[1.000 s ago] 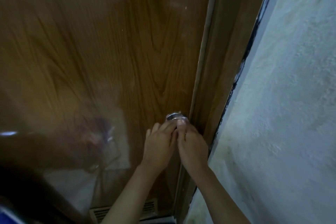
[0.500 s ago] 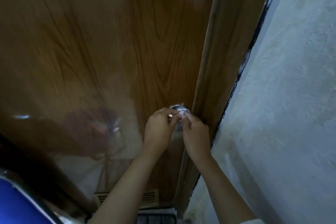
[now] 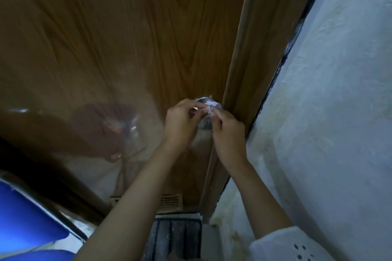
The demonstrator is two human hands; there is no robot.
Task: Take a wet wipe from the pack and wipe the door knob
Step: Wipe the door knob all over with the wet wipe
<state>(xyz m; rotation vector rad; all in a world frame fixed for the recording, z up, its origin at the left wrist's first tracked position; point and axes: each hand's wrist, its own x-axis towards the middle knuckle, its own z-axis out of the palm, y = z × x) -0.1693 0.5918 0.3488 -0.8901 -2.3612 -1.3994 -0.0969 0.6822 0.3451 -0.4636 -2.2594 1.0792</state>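
Since a second ago both hands have lifted off the knob, and the white wipe now shows between them.

You're mid-wipe: left hand [image 3: 180,121] and right hand [image 3: 228,131] are both closed in a fingertip pinch on the wet wipe [image 3: 210,108], bunched just above the door knob [image 3: 204,124], over its far plate. Knob sits between your hands, below the pinch, on the wood door [image 3: 127,48] beside the frame at right. Next I'd say: drape the wipe over the knob face and rub round it. Pack isn't in view.
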